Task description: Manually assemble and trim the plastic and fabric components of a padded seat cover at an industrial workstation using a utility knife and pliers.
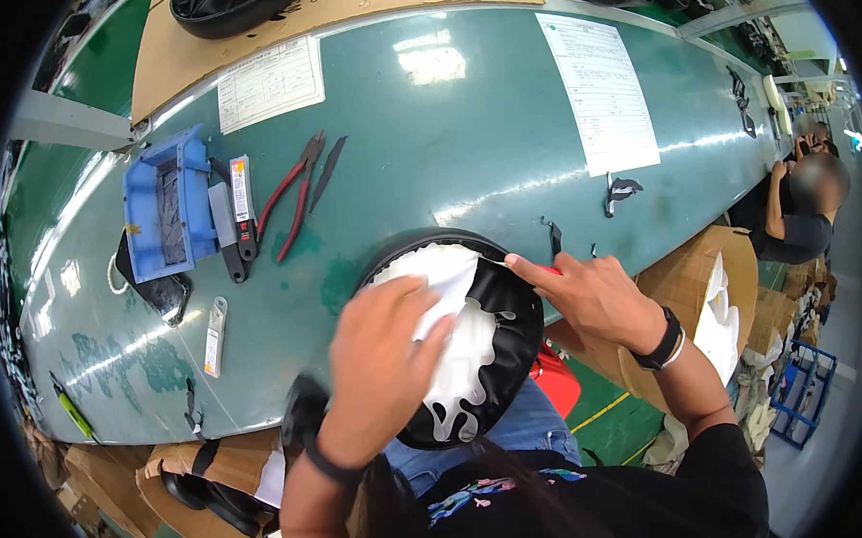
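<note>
A round black padded piece (518,331) rests tilted against the table's near edge above my lap. Its inner side carries a white lining (475,349) with a wavy, cut-out edge over black material. My left hand (382,353), smeared by motion, is over the left part of the piece; a loose white flap (453,273) stands up between its thumb and fingers. At the upper right rim is my right hand (586,296), fingers curled and index finger reaching to the flap's edge. A sliver of red shows beneath those fingers; what it belongs to is hidden.
On the left lie a blue bin (209,197), red-handled pliers (296,203), a box cutter (244,210) and a green-handled tool (73,412). Printed sheets (601,93) lie farther back. Cardboard boxes (658,288) flank me; a red stool (554,384) is below. Another person (794,210) sits at right.
</note>
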Available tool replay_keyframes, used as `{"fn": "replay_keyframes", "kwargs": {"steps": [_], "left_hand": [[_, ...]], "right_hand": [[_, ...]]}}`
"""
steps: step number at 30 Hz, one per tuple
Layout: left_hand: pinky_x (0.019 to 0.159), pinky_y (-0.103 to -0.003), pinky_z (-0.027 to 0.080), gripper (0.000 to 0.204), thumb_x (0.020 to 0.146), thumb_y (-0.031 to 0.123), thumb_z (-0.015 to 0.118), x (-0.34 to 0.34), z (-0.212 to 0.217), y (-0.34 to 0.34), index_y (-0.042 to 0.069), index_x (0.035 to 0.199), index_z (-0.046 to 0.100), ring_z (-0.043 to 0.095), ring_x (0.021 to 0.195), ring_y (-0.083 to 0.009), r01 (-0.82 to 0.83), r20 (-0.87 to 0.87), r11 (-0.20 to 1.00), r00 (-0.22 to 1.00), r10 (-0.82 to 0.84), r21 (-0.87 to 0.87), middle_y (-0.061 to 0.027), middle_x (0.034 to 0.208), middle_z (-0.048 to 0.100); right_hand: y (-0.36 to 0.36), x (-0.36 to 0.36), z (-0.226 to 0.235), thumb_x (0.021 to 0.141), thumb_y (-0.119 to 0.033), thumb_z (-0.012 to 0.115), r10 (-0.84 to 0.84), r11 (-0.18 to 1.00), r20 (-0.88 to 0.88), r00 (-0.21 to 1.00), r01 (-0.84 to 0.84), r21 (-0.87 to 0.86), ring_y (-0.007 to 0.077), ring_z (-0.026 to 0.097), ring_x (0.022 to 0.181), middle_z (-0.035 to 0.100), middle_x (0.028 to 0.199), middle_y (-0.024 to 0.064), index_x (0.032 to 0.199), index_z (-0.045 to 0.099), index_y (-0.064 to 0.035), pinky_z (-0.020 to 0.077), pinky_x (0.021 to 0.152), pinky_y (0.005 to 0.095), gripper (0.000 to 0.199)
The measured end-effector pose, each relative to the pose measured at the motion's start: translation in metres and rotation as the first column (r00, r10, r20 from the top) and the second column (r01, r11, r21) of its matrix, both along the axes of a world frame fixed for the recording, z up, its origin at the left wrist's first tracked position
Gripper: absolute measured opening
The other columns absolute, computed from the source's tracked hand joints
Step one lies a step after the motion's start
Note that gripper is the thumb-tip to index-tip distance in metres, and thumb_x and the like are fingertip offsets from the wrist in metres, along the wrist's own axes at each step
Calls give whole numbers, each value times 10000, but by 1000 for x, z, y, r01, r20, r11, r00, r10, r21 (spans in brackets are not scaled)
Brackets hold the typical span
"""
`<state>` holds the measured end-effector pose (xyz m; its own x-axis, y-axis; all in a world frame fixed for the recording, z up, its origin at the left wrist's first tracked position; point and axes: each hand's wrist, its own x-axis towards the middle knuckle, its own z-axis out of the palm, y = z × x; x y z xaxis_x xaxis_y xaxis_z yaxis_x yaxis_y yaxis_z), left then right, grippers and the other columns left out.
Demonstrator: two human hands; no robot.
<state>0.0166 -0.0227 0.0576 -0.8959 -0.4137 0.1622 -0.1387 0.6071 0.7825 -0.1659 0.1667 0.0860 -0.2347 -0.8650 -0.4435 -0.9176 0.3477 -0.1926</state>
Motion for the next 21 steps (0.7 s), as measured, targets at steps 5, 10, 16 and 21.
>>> {"fn": "replay_keyframes", "kwargs": {"steps": [5, 10, 16, 21], "left_hand": [[729, -356, 317, 253, 709, 288, 749, -58, -47, -1, 79, 794, 636, 483, 816, -219, 361, 267, 881, 921, -284, -307, -53, 761, 557], [743, -355, 298, 294, 699, 293, 751, -63, -49, -14, 73, 594, 587, 451, 760, -191, 425, 137, 905, 897, -420, -13, -25, 612, 527], [695, -329, 310, 356, 719, 185, 741, -63, -49, -37, 47, 521, 479, 430, 623, -193, 340, 49, 852, 920, -390, 400, -32, 551, 464], [662, -313, 302, 342, 703, 102, 696, -52, -47, -43, 36, 522, 412, 420, 588, -162, 87, 3, 652, 991, -136, 753, -40, 527, 408]], "right_hand": [[-5, -10, -3, 878, -190, 591, -33, 999, 88, 996, 32, 13, 291, 569, 506, 552, 709, 105, 1416, 386, -251, 427, 445, 385, 579], [-2, -12, -1, 882, -227, 600, -107, 993, 113, 988, 112, -39, 281, 559, 488, 545, 691, 90, 1415, 387, -250, 429, 439, 384, 575], [-9, 2, -4, 848, -238, 650, -27, 998, 14, 1000, 27, 51, 255, 533, 495, 511, 687, 88, 1445, 343, -211, 422, 431, 383, 671], [16, 50, 9, 890, -169, 556, -301, 950, 34, 953, 297, 99, 309, 508, 459, 494, 677, 149, 1460, 331, -224, 411, 420, 425, 615]]}}
